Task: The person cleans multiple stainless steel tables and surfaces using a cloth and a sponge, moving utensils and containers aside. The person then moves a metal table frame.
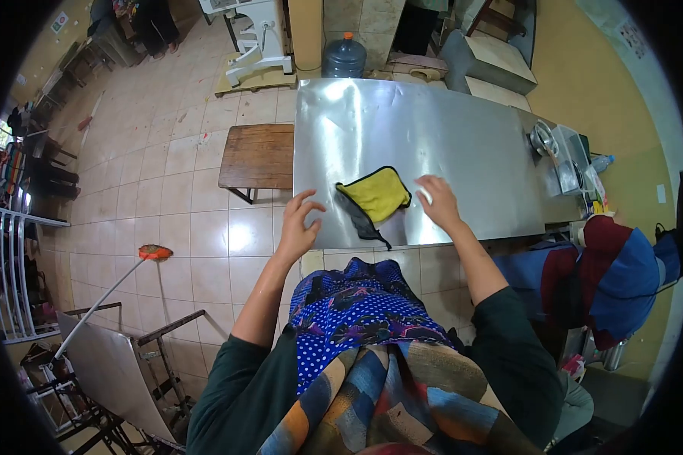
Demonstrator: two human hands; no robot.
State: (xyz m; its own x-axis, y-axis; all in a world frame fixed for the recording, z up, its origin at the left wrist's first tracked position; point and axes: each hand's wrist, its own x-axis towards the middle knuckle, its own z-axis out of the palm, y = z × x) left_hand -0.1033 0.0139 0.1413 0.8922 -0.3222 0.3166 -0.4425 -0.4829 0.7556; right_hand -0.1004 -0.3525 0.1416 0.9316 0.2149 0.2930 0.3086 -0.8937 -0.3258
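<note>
A yellow cloth (377, 195) with a dark border lies near the front edge of the shiny metal table (463, 136). Its lower left part is folded over and shows a grey side. To the left of the cloth, my left hand (300, 223) is raised with its fingers apart and curved, holding nothing. On the other side, my right hand (439, 201) hovers just right of the cloth, fingers apart and empty. Neither hand appears to touch the cloth.
Metal bowls (542, 138) and a container of utensils (571, 163) stand at the table's right end. A wooden stool (256, 157) adjoins its left side. Behind it is a large water bottle (344, 58). A person in blue and maroon (611, 277) is at the right; a broom (154, 252) lies left.
</note>
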